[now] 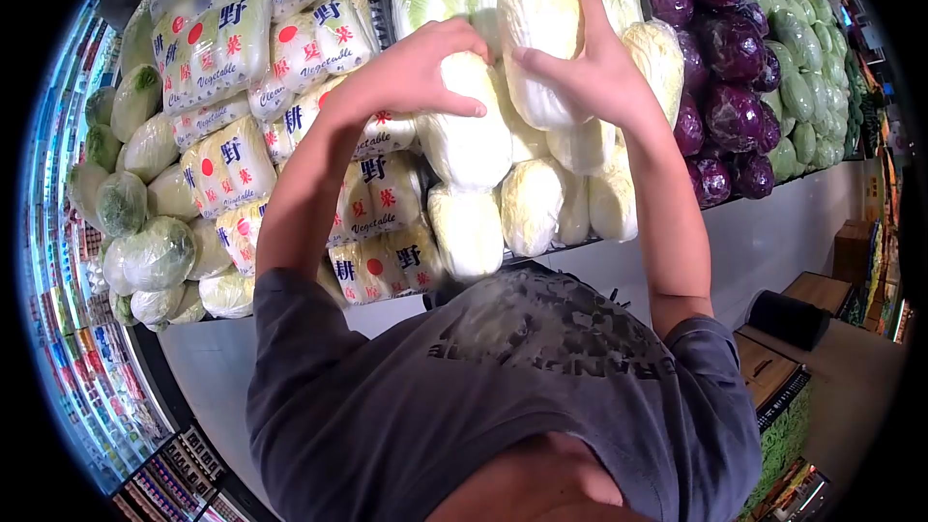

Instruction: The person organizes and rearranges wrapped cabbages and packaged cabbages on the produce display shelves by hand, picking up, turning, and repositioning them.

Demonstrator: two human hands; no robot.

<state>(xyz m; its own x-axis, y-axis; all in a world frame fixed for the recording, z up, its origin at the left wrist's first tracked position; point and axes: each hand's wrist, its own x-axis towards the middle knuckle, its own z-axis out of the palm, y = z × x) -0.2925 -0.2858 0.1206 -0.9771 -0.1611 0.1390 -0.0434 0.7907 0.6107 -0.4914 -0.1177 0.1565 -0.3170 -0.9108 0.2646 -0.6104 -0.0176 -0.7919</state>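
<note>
Both arms reach up over a display of wrapped napa cabbages. My left hand (pixel 420 74) rests with thumb and fingers spread on the upper end of a pale wrapped cabbage (pixel 468 140). Beside it, my right hand (pixel 592 68) lies along the right side of another wrapped cabbage (pixel 537 14), its thumb across the front and a finger pointing up along the edge. More unlabelled cabbages lie below, one of them (pixel 532 205) at the display's front edge. Left of these are bagged cabbages (pixel 227 169) with printed labels.
Red cabbages (pixel 735 121) in wrap are piled to the right, with green wrapped vegetables (pixel 797 95) past them. Loose green-white cabbages (pixel 159 253) lie at the far left. A black cylindrical object (pixel 788 319) and wooden boxes (pixel 764 372) stand at the lower right.
</note>
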